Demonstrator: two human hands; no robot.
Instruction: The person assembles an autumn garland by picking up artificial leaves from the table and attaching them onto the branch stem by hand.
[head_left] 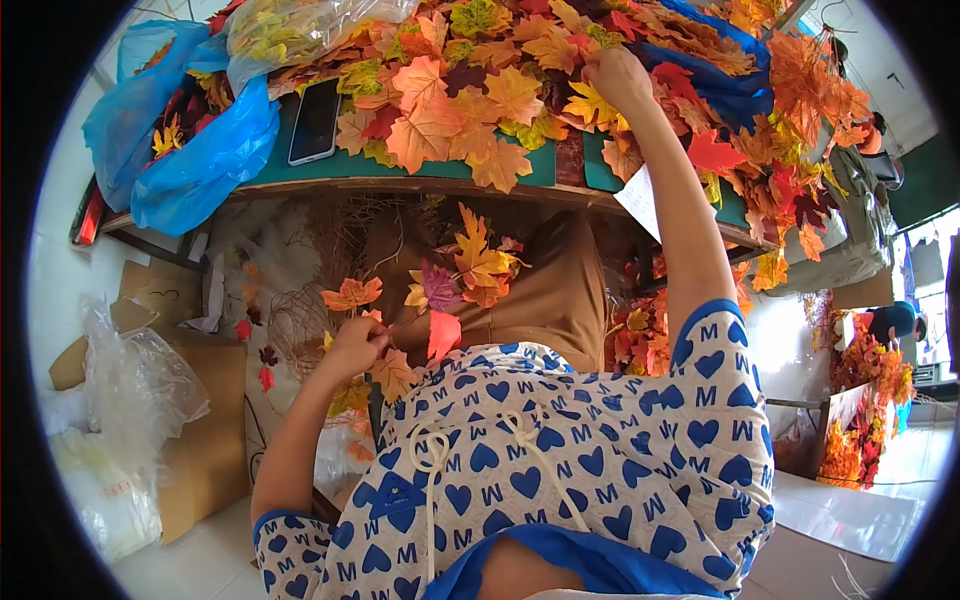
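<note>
My left hand (357,350) is closed around the thin stem of an artificial maple-leaf garland, low over my lap. Orange, yellow, purple and red leaves (480,255) of this garland spread across my brown trousers. My right hand (617,78) reaches far forward into the heap of artificial maple leaves (430,115) on the table. Its fingers are curled in among orange and yellow leaves, and what they pinch, if anything, is hidden.
On the green table (560,160) lies a phone (315,120), near blue plastic bags (205,160). A white paper (640,200) hangs at the table edge. At left stand a cardboard box (205,420) and clear plastic bags (135,370). More leaf garlands (855,430) are at right.
</note>
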